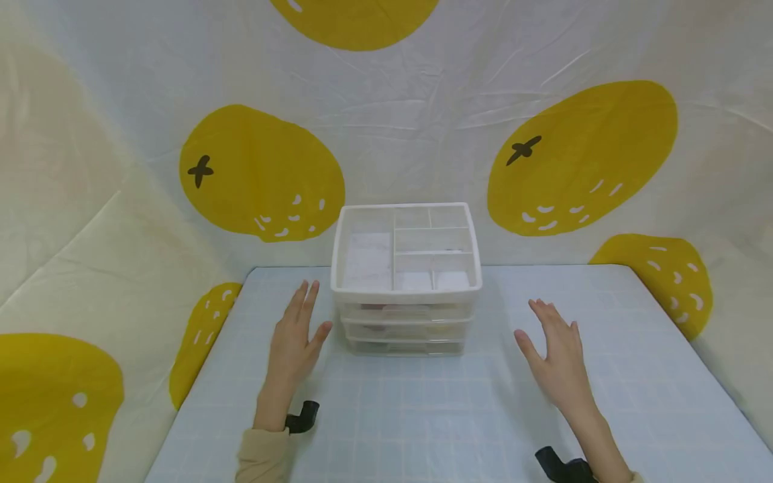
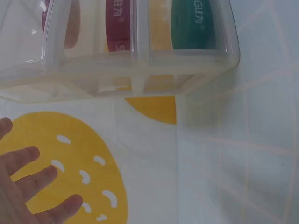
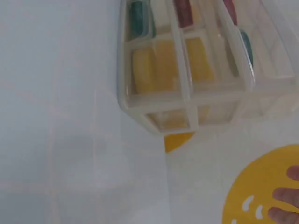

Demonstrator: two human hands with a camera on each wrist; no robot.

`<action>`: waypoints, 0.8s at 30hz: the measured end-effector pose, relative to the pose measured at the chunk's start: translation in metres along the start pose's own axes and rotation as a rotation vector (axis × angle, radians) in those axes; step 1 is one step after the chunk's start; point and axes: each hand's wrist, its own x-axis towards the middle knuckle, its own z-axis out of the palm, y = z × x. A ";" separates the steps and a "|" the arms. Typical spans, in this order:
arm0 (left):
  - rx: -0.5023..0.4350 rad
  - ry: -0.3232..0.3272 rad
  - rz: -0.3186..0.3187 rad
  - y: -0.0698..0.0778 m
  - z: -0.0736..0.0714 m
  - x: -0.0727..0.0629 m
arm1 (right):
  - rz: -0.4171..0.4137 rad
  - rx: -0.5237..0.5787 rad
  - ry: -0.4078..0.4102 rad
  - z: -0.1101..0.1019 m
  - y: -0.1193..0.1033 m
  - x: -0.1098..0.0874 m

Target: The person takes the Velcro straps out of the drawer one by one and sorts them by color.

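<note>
A white plastic drawer organizer (image 1: 406,295) stands at the middle of the table's far side. Its top is a tray split into compartments, with three clear-fronted drawers stacked below. Dark red (image 2: 117,25) and green packs (image 2: 192,25) with white lettering show through its side in the left wrist view; a yellow item (image 3: 154,67) shows in the right wrist view. Left of the organizer, my left hand (image 1: 296,342) is held with fingers extended, holding nothing. My right hand (image 1: 557,359) is farther from it on the right, fingers spread and also without anything in them.
The table (image 1: 410,416) has a pale blue checked cover. Behind and beside it hangs a white cloth (image 1: 417,134) printed with big yellow fruit shapes. Black wrist mounts (image 1: 303,417) sit on both forearms.
</note>
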 end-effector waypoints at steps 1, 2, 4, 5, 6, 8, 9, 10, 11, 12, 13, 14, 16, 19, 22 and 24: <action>-0.027 0.022 0.006 0.001 0.002 0.000 | 0.002 0.019 0.011 0.003 -0.002 -0.002; -0.055 0.045 0.014 0.002 0.004 -0.001 | 0.007 0.040 0.019 0.005 -0.003 -0.004; -0.096 0.093 0.033 0.004 0.008 -0.001 | 0.021 0.082 0.027 0.010 -0.008 -0.008; -0.115 0.111 0.038 0.004 0.010 -0.001 | 0.027 0.105 0.028 0.013 -0.010 -0.010; -0.137 0.129 0.040 0.005 0.012 -0.001 | 0.036 0.127 0.027 0.015 -0.013 -0.012; -0.180 0.163 0.036 0.007 0.016 -0.001 | 0.061 0.175 0.021 0.019 -0.018 -0.015; -0.206 0.177 0.030 0.008 0.018 -0.002 | 0.076 0.199 0.018 0.021 -0.020 -0.017; -0.239 0.189 0.024 0.009 0.019 -0.002 | 0.091 0.224 0.016 0.023 -0.023 -0.019; -0.277 0.200 0.016 0.010 0.021 -0.001 | 0.105 0.247 0.015 0.025 -0.027 -0.021; -0.314 0.213 0.009 0.011 0.022 -0.001 | 0.123 0.265 0.013 0.027 -0.029 -0.023; -0.354 0.226 0.005 0.013 0.023 0.000 | 0.140 0.285 0.013 0.030 -0.033 -0.024; -0.394 0.239 0.000 0.014 0.024 0.001 | 0.157 0.304 0.012 0.032 -0.036 -0.026; -0.464 0.269 -0.012 0.017 0.026 0.003 | 0.181 0.337 0.008 0.037 -0.043 -0.029; -0.539 0.312 -0.037 0.020 0.029 0.006 | 0.208 0.394 -0.003 0.045 -0.055 -0.032; -0.598 0.335 -0.064 0.021 0.032 0.008 | 0.226 0.483 -0.027 0.052 -0.066 -0.034; -0.637 0.351 -0.069 0.020 0.034 0.008 | 0.243 0.559 -0.048 0.057 -0.073 -0.034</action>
